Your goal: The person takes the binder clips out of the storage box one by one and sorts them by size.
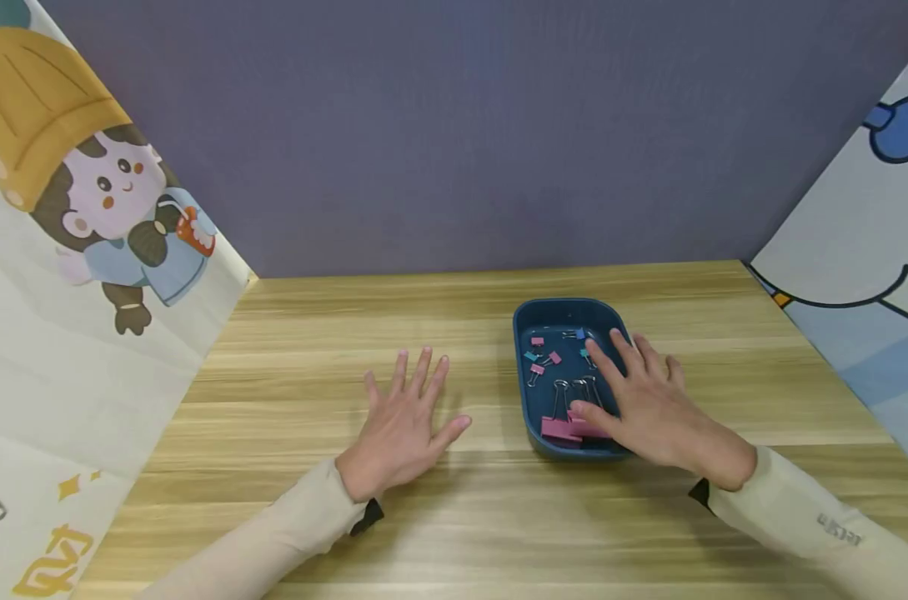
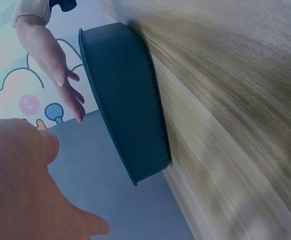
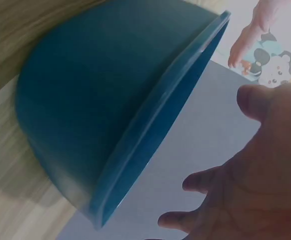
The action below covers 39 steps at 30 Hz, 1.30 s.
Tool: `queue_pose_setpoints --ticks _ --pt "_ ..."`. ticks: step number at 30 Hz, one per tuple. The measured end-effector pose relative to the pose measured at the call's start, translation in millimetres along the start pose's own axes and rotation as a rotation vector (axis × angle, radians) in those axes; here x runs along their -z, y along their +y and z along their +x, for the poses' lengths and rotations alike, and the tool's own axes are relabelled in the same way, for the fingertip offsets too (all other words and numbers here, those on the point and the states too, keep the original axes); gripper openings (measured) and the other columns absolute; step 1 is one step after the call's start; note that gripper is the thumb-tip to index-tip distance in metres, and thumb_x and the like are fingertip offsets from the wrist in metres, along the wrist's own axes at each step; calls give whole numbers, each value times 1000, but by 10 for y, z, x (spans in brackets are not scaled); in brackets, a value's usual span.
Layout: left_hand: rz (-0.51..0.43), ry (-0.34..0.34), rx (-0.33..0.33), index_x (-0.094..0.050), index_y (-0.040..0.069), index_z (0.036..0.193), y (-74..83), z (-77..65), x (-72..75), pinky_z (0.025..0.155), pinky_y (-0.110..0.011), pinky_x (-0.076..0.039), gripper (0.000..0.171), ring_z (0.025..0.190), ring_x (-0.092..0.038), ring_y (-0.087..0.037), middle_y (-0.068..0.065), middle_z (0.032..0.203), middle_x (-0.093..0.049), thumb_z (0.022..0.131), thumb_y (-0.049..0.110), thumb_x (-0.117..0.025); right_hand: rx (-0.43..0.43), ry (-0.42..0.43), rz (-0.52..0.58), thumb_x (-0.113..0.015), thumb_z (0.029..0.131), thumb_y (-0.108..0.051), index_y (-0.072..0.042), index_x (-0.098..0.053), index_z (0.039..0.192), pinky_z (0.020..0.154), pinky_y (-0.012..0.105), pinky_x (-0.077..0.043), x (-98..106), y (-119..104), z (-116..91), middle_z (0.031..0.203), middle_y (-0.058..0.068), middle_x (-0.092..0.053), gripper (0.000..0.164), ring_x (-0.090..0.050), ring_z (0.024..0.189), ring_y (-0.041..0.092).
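A dark blue rectangular bin (image 1: 524, 392) with rounded corners stands on the wooden table, right of centre. Large pink binder clips (image 1: 561, 429) lie at its near end, their wire handles pointing away. Farther in are several small binder clips (image 1: 538, 371) in pink, teal and blue. My right hand (image 1: 649, 408) hovers over the bin's right side with fingers spread, hiding part of the contents. In the right wrist view its fingers are above the bin's rim (image 3: 150, 110), holding nothing. Left of the bin, my left hand (image 1: 401, 425) is spread above the table, also holding nothing.
The wooden table (image 1: 303, 333) runs back to a plain grey-purple wall panel (image 1: 454, 142). Printed cartoon panels flank it, a figure in a yellow hat (image 1: 123, 192) on the left and a white character (image 1: 859, 225) on the right.
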<state>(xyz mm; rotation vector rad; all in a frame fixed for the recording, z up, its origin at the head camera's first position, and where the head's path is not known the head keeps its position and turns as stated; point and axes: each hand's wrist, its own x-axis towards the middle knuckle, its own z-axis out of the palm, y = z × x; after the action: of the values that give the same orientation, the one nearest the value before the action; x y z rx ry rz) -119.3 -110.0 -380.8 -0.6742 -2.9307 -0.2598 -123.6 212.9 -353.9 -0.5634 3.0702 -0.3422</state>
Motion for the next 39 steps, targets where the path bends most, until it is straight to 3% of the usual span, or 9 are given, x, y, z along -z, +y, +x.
queue_pose_setpoints --ticks 8,15,21,25,30,34,39 --pt "-20 -9 -21 -22 13 151 -13 82 -39 99 -71 -4 79 139 -8 -41 -12 154 -8 93 66 -24 -20 -59 11 -41 91 -64 -10 -14 152 93 74 -7 9 96 50 151 27 -8 85 -7 134 52" --pt "-90 -6 -96 -22 9 150 -39 190 -82 104 -61 -19 70 139 -14 -37 -14 153 -19 97 54 -35 -12 -94 53 -39 97 -53 -3 -18 150 95 70 -15 22 235 75 148 29 -13 76 -15 130 51" --pt "-186 13 -143 -27 8 148 -11 286 -111 105 -55 -25 63 140 -18 -30 -11 149 -31 98 43 -43 -14 -51 168 -40 102 -35 6 -25 145 94 63 -32 33 353 110 135 32 -29 62 -33 119 46" --pt "-220 30 -210 -33 7 145 33 362 -125 107 -45 -26 59 135 -28 -26 -9 143 -39 98 40 -45 -13 -14 210 -44 101 -17 12 -32 139 82 52 -45 13 442 140 123 30 -36 50 -49 100 37" --pt "-287 55 -339 -40 5 140 134 484 -138 105 -33 -30 54 123 -38 -18 -6 133 -47 98 37 -48 -16 44 230 -49 94 2 16 -43 130 69 39 -50 -16 535 162 116 28 -40 40 -54 89 32" --pt "-302 62 -422 -44 6 138 263 574 -123 99 -32 -35 52 114 -41 -16 -5 127 -51 96 37 -52 -58 46 230 -50 90 8 16 -46 128 67 40 -52 -8 561 163 112 28 -44 39 -55 91 34" --pt "-297 67 -478 -50 8 133 423 643 -148 86 -34 -34 48 103 -46 -14 -2 115 -58 93 35 -59 -86 14 225 -51 89 8 16 -48 126 61 34 -48 -2 564 177 100 23 -52 39 -54 79 27"
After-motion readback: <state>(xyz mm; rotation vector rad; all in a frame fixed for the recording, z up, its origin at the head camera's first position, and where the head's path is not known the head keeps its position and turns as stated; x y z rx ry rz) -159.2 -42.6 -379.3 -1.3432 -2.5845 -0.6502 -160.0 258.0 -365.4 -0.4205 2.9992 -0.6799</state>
